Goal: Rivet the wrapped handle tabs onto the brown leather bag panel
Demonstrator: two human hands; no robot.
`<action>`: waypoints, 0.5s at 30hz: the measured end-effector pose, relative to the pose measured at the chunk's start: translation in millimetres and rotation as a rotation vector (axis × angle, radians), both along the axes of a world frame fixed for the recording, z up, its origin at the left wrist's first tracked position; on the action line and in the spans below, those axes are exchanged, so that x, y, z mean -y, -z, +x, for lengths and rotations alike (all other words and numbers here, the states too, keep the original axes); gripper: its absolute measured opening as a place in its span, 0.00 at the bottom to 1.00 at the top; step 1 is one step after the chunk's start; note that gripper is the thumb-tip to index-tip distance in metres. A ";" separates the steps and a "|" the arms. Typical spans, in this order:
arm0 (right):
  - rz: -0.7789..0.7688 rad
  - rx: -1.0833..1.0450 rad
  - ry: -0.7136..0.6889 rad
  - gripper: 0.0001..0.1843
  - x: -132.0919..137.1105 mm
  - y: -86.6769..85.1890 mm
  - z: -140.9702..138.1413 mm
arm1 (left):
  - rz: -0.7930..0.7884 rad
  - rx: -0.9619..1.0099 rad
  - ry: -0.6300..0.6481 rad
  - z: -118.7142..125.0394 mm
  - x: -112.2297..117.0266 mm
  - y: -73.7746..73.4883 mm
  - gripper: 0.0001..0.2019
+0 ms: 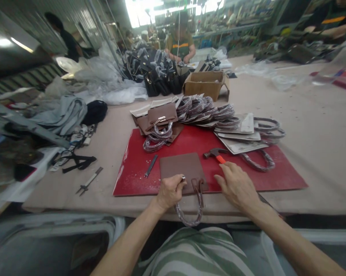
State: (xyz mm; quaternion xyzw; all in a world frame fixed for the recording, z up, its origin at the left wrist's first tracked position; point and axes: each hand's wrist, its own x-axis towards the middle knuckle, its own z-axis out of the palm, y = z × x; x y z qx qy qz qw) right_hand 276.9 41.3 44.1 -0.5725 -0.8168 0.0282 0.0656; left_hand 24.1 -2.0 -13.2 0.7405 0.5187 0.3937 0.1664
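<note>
My left hand (170, 191) is closed in a pinch over the near edge of a flat brown leather bag panel (181, 165). A small shiny metal piece (183, 178) shows at its fingertips; its exact kind is unclear. Attached to that panel is a plastic-wrapped handle (190, 220), hanging over the table edge. My right hand (237, 186) lies over the handle of a claw hammer (214, 153), thumb spread apart from the fingers. The hammer rests on a red board (144, 186). Left of the panel lies a slim dark pronged tool (151, 166).
Brown bag pieces (163, 113) and pale-backed panels with wrapped handles (241, 132) are piled behind the board. A caliper-like tool (89, 182) and black straps (79, 161) lie left. Farther back are a cardboard box (203, 84), black bags (158, 82) and a person (180, 46).
</note>
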 end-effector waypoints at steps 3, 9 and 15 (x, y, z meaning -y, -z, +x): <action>-0.258 -0.090 -0.040 0.25 34.5 2.9 -37.2 | -0.088 0.052 -0.025 3.0 -1.2 -2.3 0.07; -0.425 -0.118 0.079 0.38 70.9 35.6 -70.3 | -0.350 0.611 -0.431 -11.9 -18.4 -15.7 0.09; -0.432 -0.446 0.188 0.36 56.1 45.3 -47.2 | -0.339 -0.301 -0.662 -43.3 -25.2 -36.5 0.05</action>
